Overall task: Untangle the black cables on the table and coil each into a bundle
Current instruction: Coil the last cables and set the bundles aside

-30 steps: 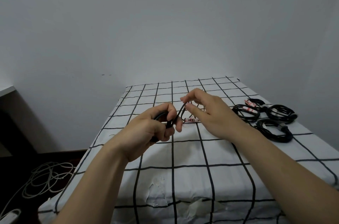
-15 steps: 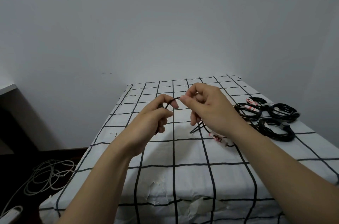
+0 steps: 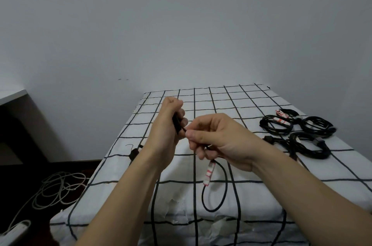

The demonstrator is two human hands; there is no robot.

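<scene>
Above the middle of the checked table [image 3: 251,165], both hands work one thin black cable [image 3: 223,189]. My left hand [image 3: 169,124] grips a bunched part of it in a fist. My right hand [image 3: 219,139] pinches the cable next to the left fist. Below the right hand a loop hangs down to the cloth, carrying a white tag with red marks [image 3: 209,173]. Three coiled black bundles [image 3: 298,130] lie at the table's right side. A small black piece [image 3: 134,152] lies on the cloth beside my left wrist.
A plain grey wall stands behind the table. On the dark floor at the left lie loose white cables [image 3: 58,189] and a white power strip [image 3: 16,231]. A white shelf edge [image 3: 12,94] shows at far left.
My left hand has risen and turned into a fist around the cable. The right hand has dropped slightly, and the tagged loop now hangs lower toward the table's front.
</scene>
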